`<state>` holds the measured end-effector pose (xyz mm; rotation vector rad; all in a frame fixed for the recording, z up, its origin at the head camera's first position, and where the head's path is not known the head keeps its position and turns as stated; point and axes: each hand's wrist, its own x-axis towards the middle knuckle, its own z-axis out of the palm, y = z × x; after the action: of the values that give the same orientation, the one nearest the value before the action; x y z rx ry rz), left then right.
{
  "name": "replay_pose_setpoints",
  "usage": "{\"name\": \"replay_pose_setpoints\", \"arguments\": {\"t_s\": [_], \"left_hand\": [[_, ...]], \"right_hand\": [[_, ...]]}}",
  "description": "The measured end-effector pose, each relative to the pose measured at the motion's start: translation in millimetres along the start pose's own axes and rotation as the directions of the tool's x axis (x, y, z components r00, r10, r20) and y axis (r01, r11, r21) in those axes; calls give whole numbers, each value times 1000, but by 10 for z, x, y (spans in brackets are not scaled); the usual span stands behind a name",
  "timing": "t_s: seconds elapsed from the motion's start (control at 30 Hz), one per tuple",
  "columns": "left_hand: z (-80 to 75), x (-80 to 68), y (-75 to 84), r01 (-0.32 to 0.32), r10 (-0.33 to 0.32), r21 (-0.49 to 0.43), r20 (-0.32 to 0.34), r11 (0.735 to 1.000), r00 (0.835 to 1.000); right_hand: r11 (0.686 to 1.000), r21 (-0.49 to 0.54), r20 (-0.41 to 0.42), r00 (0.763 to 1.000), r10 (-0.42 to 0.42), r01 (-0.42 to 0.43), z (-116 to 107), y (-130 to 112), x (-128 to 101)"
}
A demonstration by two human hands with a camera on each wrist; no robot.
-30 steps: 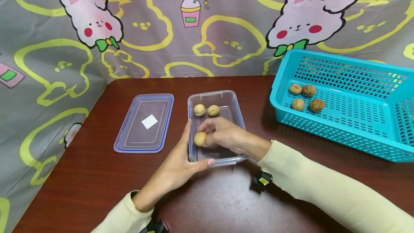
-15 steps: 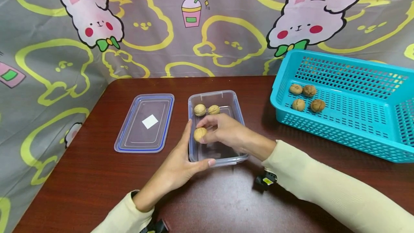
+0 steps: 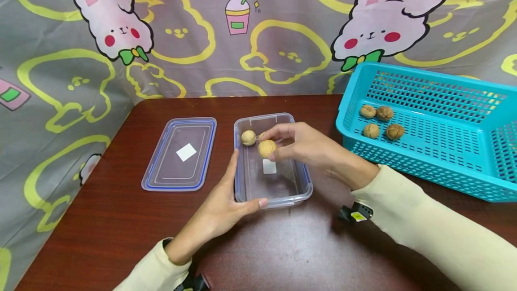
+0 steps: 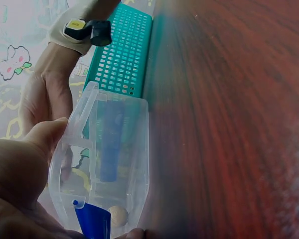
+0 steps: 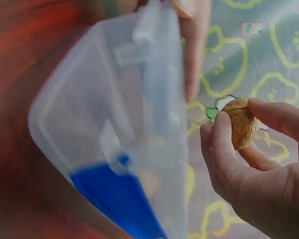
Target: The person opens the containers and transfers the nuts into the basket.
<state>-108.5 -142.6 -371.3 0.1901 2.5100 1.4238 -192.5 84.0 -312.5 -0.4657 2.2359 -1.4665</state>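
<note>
My right hand (image 3: 311,147) pinches a walnut (image 3: 267,149) between thumb and fingers, raised over the clear plastic food container (image 3: 278,202). In the right wrist view, the same walnut (image 5: 240,123) shows outside the container's wall, level with the rim side. My left hand (image 3: 220,205) grips the container's near left corner, thumb along the front rim and fingers along the left side. Inside, a pale walnut (image 3: 248,138) lies at the far left; another beside it is mostly hidden by my right fingers. A white label (image 3: 269,166) shows through the container's floor.
Left of the container lies its clear lid (image 3: 198,178) with a blue seal and a white sticker (image 3: 186,152). A turquoise perforated basket (image 3: 416,165) stands at the right, with several walnuts (image 3: 371,130) in its left end. Patterned cloth (image 3: 282,71) hangs behind the dark table (image 3: 109,219).
My right hand has lifted the walnut off the container's left side and moved it up and rightward. My left hand and the container have stayed in place.
</note>
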Motion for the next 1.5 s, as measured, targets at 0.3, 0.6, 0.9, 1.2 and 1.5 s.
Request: {"name": "replay_pose_setpoints", "arguments": {"t_s": [0.3,0.6,0.9,1.2,1.5], "left_hand": [[9,-3,8,5,-5,-3,-9,1000,1000],[8,-19,6,7,-7,-13,-14,1000,1000],[5,-13,4,6,-6,8,-19,1000,1000],[8,-13,6,26,-26,18,-19,999,999],[13,-15,11,33,-33,16,-22,999,999]], "right_hand": [[993,112,-18,999,-30,32,-528,-129,-259],[993,115,-79,997,-26,35,-1193,-116,-441],[974,201,-104,991,-89,108,-1994,246,-549],[964,236,-170,982,-84,123,-2499,645,-646],[984,176,-165,985,51,-22,-2861,1079,-748]]}}
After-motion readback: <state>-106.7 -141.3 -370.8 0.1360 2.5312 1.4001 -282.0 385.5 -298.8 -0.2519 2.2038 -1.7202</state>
